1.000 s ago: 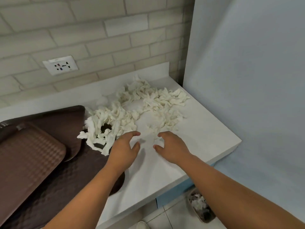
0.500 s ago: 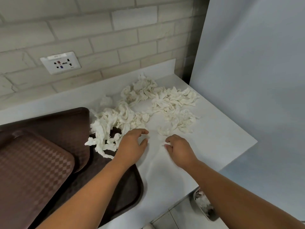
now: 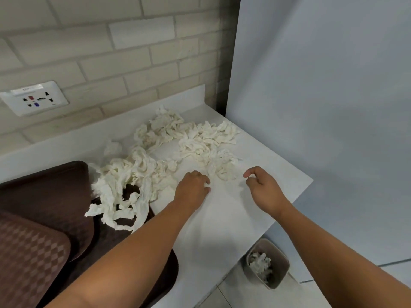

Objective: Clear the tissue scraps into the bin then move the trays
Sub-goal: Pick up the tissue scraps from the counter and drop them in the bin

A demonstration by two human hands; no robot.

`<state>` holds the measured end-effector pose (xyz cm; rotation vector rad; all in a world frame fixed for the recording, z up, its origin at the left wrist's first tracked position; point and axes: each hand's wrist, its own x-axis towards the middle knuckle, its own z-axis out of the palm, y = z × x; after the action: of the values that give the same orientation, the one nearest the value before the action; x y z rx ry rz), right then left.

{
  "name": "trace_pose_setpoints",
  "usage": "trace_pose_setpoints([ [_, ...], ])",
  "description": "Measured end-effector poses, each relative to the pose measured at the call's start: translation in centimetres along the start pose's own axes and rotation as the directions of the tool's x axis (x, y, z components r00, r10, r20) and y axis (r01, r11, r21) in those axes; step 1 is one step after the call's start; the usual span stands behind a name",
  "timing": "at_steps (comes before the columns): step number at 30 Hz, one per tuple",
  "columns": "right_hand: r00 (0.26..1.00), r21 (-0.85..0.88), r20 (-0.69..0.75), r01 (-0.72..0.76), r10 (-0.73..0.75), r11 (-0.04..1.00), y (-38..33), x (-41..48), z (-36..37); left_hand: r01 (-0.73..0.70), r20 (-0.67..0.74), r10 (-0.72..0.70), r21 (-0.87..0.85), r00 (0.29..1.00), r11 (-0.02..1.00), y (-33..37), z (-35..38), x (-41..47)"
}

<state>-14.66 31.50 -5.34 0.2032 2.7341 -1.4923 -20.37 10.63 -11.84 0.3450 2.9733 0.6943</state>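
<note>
White tissue scraps lie in a loose heap across the back of the white counter, and a tangle of them spills onto the dark brown trays. My left hand rests knuckles up with curled fingertips on the counter at the heap's near edge; I cannot see whether it holds a scrap. My right hand hovers just right of the scraps, its fingers loosely curled with nothing visible in them. A grey bin stands on the floor below the counter's corner, with tissue inside.
A checkered brown tray lies over the others at the lower left. A wall socket sits in the brick wall behind. A pale panel closes off the counter's right side, and tiled floor shows beside the bin.
My right hand has moved right, away from the left hand, which has edged up to the heap. The camera view has shifted, so the bin now shows fully.
</note>
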Motion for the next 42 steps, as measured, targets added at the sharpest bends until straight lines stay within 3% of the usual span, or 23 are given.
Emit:
trace_pose_setpoints([
  [5, 1.000, -0.124, 0.001, 0.004, -0.004, 0.992, 1.5, -0.5, -1.9, 0.070, -0.039, -0.075, -0.114, 0.996, 0.991, 0.1, 0.1, -0.2],
  [9, 1.000, -0.079, 0.006, -0.021, 0.021, 0.997, 2.4, -0.8, -3.0, 0.114, -0.191, -0.185, -0.332, 0.964, 0.936, 1.2, -2.3, -1.0],
  [14, 1.000, -0.025, 0.023, 0.004, -0.003, 1.000, 2.4, -1.6, -5.0, 0.145, -0.249, -0.326, -0.547, 0.912, 0.824, 4.1, -5.9, -1.8],
  [19, 0.999, 0.146, 0.042, -0.005, -0.001, 0.989, 2.4, -2.7, -7.9, 0.079, -0.275, -0.418, -0.751, 0.866, 0.656, 8.5, -9.5, -3.0],
  [24, 0.991, 0.471, 0.125, -0.100, 0.046, 0.876, 3.6, -4.6, -12.1, -0.050, -0.244, -0.327, -0.862, 0.913, 0.504, 14.2, -10.7, -4.7],
  [29, 0.993, 0.496, 0.117, -0.062, 0.003, 0.866, 5.8, -6.8, -16.5, -0.013, -0.122, -0.266, -0.926, 0.956, 0.376, 20.7, -7.7, -7.2],
  [33, 0.997, 0.340, 0.080, -0.014, -0.014, 0.940, 9.9, -8.0, -19.1, 0.122, 0.028, -0.237, -0.912, 0.971, 0.392, 23.8, -2.1, -8.5],
  [42, 0.983, 0.355, 0.022, -0.179, 0.183, 0.918, 21.5, -10.5, -19.8, 0.445, 0.334, -0.319, -0.802, 0.887, 0.399, 24.3, 13.2, -9.5],
])
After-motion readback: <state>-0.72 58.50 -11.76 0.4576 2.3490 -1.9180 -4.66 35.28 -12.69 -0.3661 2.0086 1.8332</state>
